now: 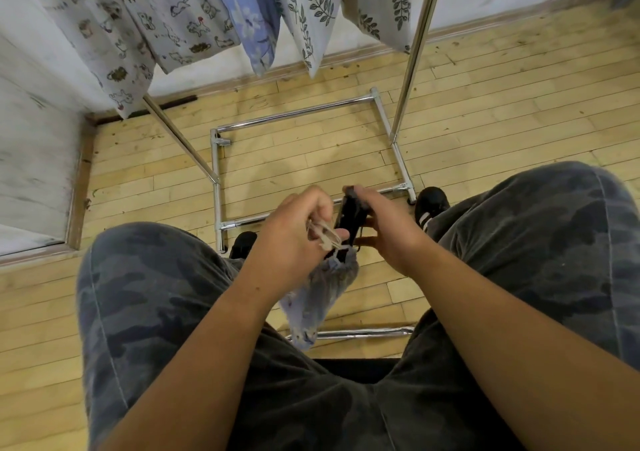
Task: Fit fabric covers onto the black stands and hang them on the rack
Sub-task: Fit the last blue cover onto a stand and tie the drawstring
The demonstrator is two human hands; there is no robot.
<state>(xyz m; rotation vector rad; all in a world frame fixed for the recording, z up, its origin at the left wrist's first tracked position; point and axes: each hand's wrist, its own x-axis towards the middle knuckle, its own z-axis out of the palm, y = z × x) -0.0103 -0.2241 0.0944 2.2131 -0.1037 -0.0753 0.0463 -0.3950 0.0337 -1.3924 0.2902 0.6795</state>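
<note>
A black stand (347, 220) is upright between my hands above my knees. My right hand (384, 228) grips it from the right side. A blue-grey fabric cover (318, 303) hangs bunched below the stand, its gathered mouth at the stand's lower end. My left hand (296, 232) pinches pale cords (327, 237) at the mouth of the cover, just left of the stand. How far the stand sits inside the cover is hidden. Several covered stands (194, 17) hang on the chrome rack (412, 59) ahead, with animal, blue floral and leaf prints.
The rack's chrome base frame (294, 116) lies on the wooden floor in front of my feet, with uprights rising left and right. A second chrome bar (363, 333) shows between my knees. White walls close the corner at the left.
</note>
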